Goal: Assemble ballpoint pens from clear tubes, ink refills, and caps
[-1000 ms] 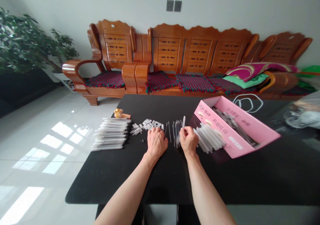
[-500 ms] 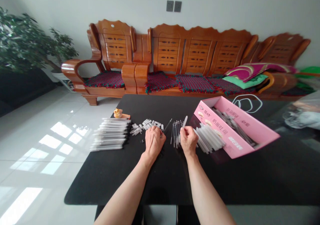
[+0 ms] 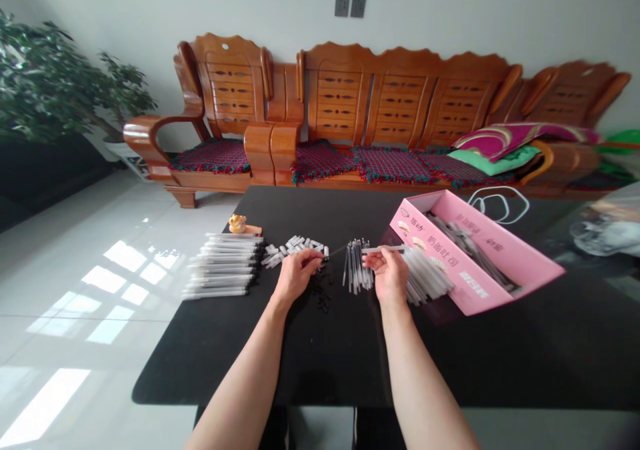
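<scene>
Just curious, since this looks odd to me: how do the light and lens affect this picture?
In the head view, the wide lens bows the wooden bench; window light glares on the white floor tiles; the pink box looks sharp, without obvious blur.

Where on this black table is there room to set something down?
Free tabletop lies in front of the left hand and right hand, and behind the white plastic pieces. It's crowded from the clear pens to the pink box.
</scene>
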Available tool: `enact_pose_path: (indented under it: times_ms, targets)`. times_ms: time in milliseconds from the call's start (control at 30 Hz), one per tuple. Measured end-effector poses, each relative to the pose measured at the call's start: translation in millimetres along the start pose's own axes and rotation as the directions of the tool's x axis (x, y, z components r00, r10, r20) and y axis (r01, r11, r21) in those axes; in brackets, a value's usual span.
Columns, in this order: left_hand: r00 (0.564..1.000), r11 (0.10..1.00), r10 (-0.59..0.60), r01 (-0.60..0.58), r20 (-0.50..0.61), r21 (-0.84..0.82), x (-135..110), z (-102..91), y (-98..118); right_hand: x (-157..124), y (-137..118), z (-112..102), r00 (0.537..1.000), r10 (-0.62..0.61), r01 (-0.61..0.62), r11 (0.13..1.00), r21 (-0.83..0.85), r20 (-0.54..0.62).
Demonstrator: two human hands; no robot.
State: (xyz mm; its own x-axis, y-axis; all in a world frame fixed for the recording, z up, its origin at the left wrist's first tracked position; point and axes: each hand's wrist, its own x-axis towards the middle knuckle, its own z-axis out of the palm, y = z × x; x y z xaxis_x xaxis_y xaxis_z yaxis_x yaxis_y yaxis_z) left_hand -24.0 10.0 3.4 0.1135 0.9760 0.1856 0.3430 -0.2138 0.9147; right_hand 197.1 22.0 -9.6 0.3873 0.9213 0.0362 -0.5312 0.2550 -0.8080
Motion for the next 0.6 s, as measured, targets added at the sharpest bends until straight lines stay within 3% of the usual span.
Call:
enact_pose_path:
  times_ms: [600]
  targets:
    - [0.998,0.993,0.019,-0.025,0.058,0.113,-1.0,-1.3,1.6,-0.4,-0.1,1.7,1.000,0.018,-0.018,1.000,-0.017,-0.001]
